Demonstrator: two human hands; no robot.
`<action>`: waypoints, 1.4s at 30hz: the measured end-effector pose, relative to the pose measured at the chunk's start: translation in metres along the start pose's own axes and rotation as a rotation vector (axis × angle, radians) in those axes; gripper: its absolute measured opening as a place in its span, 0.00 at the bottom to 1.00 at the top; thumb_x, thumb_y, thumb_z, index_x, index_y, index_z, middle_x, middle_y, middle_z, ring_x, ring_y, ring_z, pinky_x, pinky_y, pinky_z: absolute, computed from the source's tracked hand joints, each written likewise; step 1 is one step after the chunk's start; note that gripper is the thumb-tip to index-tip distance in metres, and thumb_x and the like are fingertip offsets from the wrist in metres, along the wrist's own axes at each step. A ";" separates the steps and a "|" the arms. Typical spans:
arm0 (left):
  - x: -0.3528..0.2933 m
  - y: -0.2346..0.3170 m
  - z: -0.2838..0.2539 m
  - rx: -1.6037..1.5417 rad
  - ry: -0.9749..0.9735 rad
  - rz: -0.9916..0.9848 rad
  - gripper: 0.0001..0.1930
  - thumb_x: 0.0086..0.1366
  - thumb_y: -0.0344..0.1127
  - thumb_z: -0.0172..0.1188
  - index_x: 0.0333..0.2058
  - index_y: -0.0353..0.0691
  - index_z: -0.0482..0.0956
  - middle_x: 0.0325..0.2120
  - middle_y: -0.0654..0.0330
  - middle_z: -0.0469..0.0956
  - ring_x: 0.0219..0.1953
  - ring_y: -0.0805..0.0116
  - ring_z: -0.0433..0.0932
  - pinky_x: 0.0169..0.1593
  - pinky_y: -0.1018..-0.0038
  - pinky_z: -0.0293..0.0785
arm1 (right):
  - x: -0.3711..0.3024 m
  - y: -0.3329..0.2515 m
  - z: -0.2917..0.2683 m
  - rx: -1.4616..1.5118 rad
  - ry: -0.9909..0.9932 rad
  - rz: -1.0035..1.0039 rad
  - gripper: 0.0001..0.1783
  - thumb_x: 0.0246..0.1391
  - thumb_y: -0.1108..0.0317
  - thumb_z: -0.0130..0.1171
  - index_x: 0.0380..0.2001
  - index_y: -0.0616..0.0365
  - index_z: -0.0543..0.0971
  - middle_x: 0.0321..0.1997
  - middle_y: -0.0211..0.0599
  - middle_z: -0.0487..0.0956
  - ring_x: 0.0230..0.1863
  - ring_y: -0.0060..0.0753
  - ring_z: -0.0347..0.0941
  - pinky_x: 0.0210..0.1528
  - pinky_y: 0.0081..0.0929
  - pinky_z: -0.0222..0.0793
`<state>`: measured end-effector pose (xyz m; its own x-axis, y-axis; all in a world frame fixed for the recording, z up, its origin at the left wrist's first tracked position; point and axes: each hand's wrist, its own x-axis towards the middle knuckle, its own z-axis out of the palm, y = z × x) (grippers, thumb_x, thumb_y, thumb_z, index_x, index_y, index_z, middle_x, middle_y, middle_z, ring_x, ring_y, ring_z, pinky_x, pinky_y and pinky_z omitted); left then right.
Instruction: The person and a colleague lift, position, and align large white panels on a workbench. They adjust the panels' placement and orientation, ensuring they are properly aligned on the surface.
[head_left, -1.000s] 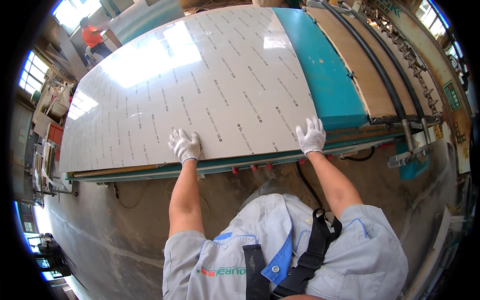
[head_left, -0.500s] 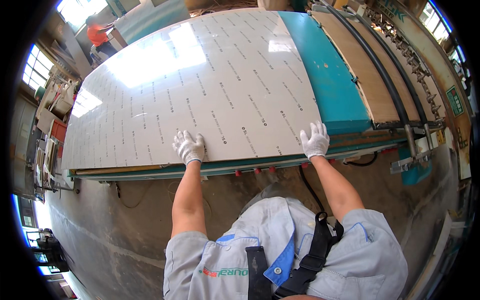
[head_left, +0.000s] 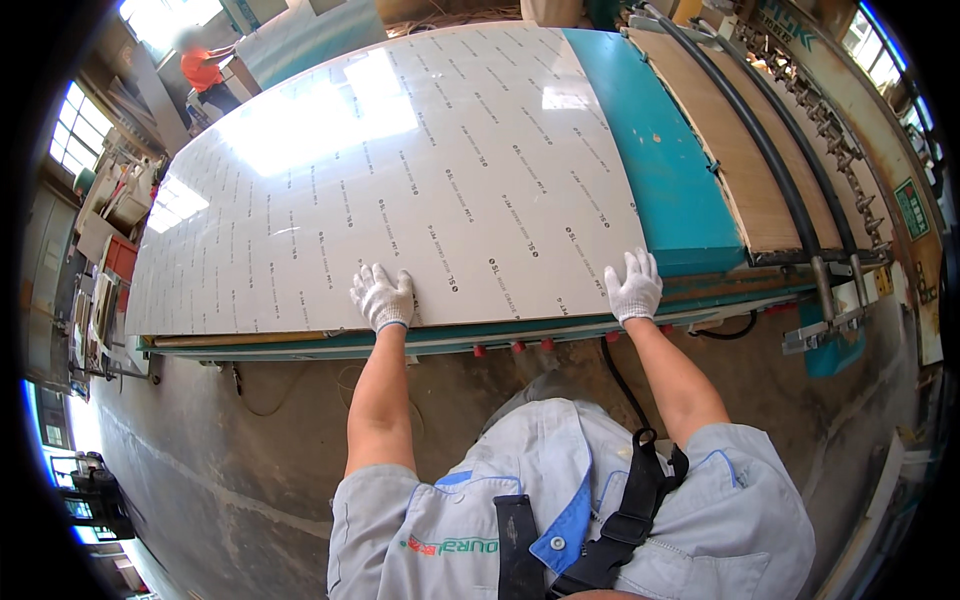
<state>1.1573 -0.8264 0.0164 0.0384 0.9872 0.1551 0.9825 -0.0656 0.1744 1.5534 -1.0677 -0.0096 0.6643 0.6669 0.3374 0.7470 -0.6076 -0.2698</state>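
Note:
A large glossy panel (head_left: 450,180) with a printed, light grey film lies flat over a teal machine bed (head_left: 640,150). Both my hands wear white knit gloves. My left hand (head_left: 381,298) rests on the panel near its front edge, fingers spread forward. At the panel's right front corner lies my right hand (head_left: 634,287), its fingers also stretched out over the edge. Neither hand has anything wrapped in its fingers. Window light reflects brightly off the far left of the panel.
To the right, black hoses (head_left: 770,150) arch over a wooden board (head_left: 690,110), beside a row of metal fittings (head_left: 835,140). Red knobs (head_left: 518,347) line the bed's front. A person in an orange shirt (head_left: 203,70) stands at the far left near another sheet (head_left: 310,40).
The panel and both hands appear very slightly shifted in the picture, along with the surroundings. Both hands keep their places on the panel with fingers spread.

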 end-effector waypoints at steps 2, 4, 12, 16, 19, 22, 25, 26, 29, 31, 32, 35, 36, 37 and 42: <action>-0.001 0.003 -0.004 0.005 -0.017 -0.001 0.38 0.69 0.60 0.51 0.66 0.36 0.71 0.71 0.47 0.62 0.75 0.47 0.55 0.77 0.52 0.45 | 0.000 0.002 0.000 -0.007 -0.003 -0.003 0.33 0.57 0.44 0.61 0.59 0.53 0.79 0.72 0.41 0.70 0.75 0.48 0.59 0.70 0.51 0.60; -0.001 0.002 -0.004 0.006 -0.017 0.001 0.38 0.69 0.60 0.51 0.67 0.36 0.71 0.71 0.47 0.62 0.75 0.46 0.55 0.77 0.51 0.45 | 0.000 0.000 -0.002 -0.008 -0.012 -0.002 0.33 0.57 0.44 0.60 0.60 0.54 0.79 0.72 0.41 0.70 0.75 0.48 0.59 0.70 0.51 0.60; 0.000 0.001 -0.002 0.008 -0.015 0.010 0.37 0.69 0.60 0.51 0.67 0.36 0.71 0.71 0.46 0.63 0.75 0.45 0.55 0.77 0.50 0.44 | -0.002 0.001 0.000 0.016 0.039 -0.022 0.32 0.57 0.45 0.61 0.58 0.54 0.79 0.70 0.43 0.71 0.74 0.49 0.61 0.69 0.51 0.61; 0.000 0.000 0.000 0.005 -0.003 0.011 0.37 0.69 0.59 0.51 0.66 0.36 0.71 0.71 0.46 0.63 0.75 0.45 0.55 0.77 0.50 0.44 | -0.001 0.001 0.001 0.011 0.043 -0.026 0.32 0.56 0.45 0.62 0.57 0.54 0.79 0.70 0.43 0.72 0.73 0.50 0.61 0.68 0.52 0.62; 0.000 0.001 0.000 -0.002 0.002 0.011 0.37 0.69 0.59 0.50 0.66 0.36 0.71 0.71 0.46 0.63 0.75 0.45 0.55 0.77 0.50 0.44 | -0.001 0.002 0.001 0.016 0.051 -0.029 0.32 0.56 0.45 0.62 0.57 0.54 0.79 0.70 0.43 0.72 0.73 0.50 0.61 0.68 0.52 0.62; 0.000 0.000 0.001 -0.002 -0.004 0.006 0.37 0.70 0.59 0.50 0.66 0.36 0.71 0.71 0.46 0.62 0.75 0.45 0.55 0.77 0.51 0.43 | -0.001 0.001 0.001 0.021 0.052 -0.021 0.31 0.56 0.46 0.62 0.57 0.54 0.79 0.70 0.43 0.72 0.73 0.50 0.62 0.68 0.52 0.62; 0.000 0.002 -0.003 0.009 -0.024 0.000 0.37 0.70 0.59 0.49 0.67 0.35 0.70 0.71 0.46 0.62 0.75 0.45 0.55 0.77 0.51 0.43 | 0.000 0.000 0.001 0.020 0.044 -0.014 0.31 0.55 0.46 0.63 0.57 0.53 0.80 0.70 0.42 0.72 0.73 0.49 0.61 0.68 0.51 0.62; -0.001 0.003 -0.004 0.014 -0.033 -0.002 0.37 0.70 0.59 0.49 0.67 0.35 0.70 0.72 0.46 0.62 0.75 0.46 0.54 0.77 0.51 0.42 | 0.000 0.000 0.001 0.019 0.041 -0.012 0.31 0.55 0.46 0.63 0.57 0.53 0.80 0.70 0.42 0.72 0.73 0.49 0.61 0.68 0.51 0.61; -0.001 0.005 -0.007 -0.002 -0.041 -0.006 0.37 0.70 0.59 0.49 0.67 0.35 0.70 0.72 0.46 0.62 0.75 0.46 0.54 0.77 0.52 0.42 | 0.000 0.001 0.001 0.010 0.030 -0.001 0.32 0.56 0.45 0.62 0.58 0.53 0.80 0.71 0.42 0.71 0.74 0.48 0.61 0.69 0.51 0.61; -0.002 0.005 -0.007 -0.004 -0.040 -0.006 0.37 0.70 0.59 0.49 0.67 0.35 0.70 0.72 0.46 0.62 0.75 0.46 0.54 0.77 0.52 0.43 | 0.000 0.001 0.001 0.007 0.020 0.002 0.32 0.56 0.45 0.62 0.58 0.53 0.79 0.71 0.41 0.71 0.75 0.48 0.60 0.70 0.50 0.60; -0.002 0.004 -0.007 -0.004 -0.039 -0.006 0.37 0.70 0.59 0.49 0.67 0.35 0.70 0.72 0.46 0.62 0.75 0.46 0.54 0.77 0.52 0.43 | 0.000 0.001 0.001 0.006 0.015 0.005 0.32 0.56 0.45 0.62 0.58 0.52 0.79 0.71 0.41 0.71 0.75 0.48 0.60 0.70 0.50 0.60; -0.002 0.005 -0.006 0.000 -0.034 -0.004 0.37 0.70 0.59 0.49 0.67 0.36 0.70 0.72 0.47 0.62 0.76 0.47 0.54 0.77 0.52 0.43 | 0.000 0.002 0.001 0.012 0.018 0.001 0.32 0.56 0.45 0.61 0.58 0.52 0.80 0.71 0.40 0.71 0.75 0.47 0.60 0.71 0.50 0.59; -0.002 0.003 -0.004 -0.007 -0.008 0.004 0.37 0.70 0.59 0.50 0.66 0.35 0.71 0.71 0.46 0.62 0.75 0.46 0.55 0.77 0.52 0.44 | 0.000 0.002 0.000 0.013 0.019 0.001 0.32 0.56 0.45 0.61 0.58 0.52 0.80 0.71 0.40 0.71 0.75 0.47 0.60 0.71 0.50 0.59; -0.002 0.001 0.000 -0.015 0.018 0.013 0.37 0.69 0.59 0.50 0.65 0.34 0.72 0.71 0.45 0.63 0.74 0.44 0.56 0.76 0.51 0.45 | 0.000 0.001 0.000 0.013 0.021 0.001 0.31 0.56 0.45 0.61 0.58 0.52 0.80 0.71 0.40 0.71 0.75 0.47 0.60 0.71 0.50 0.59; -0.002 -0.001 0.001 -0.023 0.020 0.011 0.37 0.69 0.59 0.51 0.66 0.34 0.71 0.71 0.45 0.63 0.74 0.45 0.55 0.77 0.51 0.45 | 0.000 -0.003 -0.004 -0.005 0.055 -0.059 0.30 0.56 0.47 0.62 0.56 0.55 0.80 0.69 0.43 0.73 0.73 0.49 0.63 0.71 0.50 0.58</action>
<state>1.1568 -0.8280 0.0149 0.0453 0.9833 0.1764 0.9776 -0.0800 0.1945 1.5510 -1.0681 -0.0054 0.6170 0.6768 0.4015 0.7843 -0.5704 -0.2439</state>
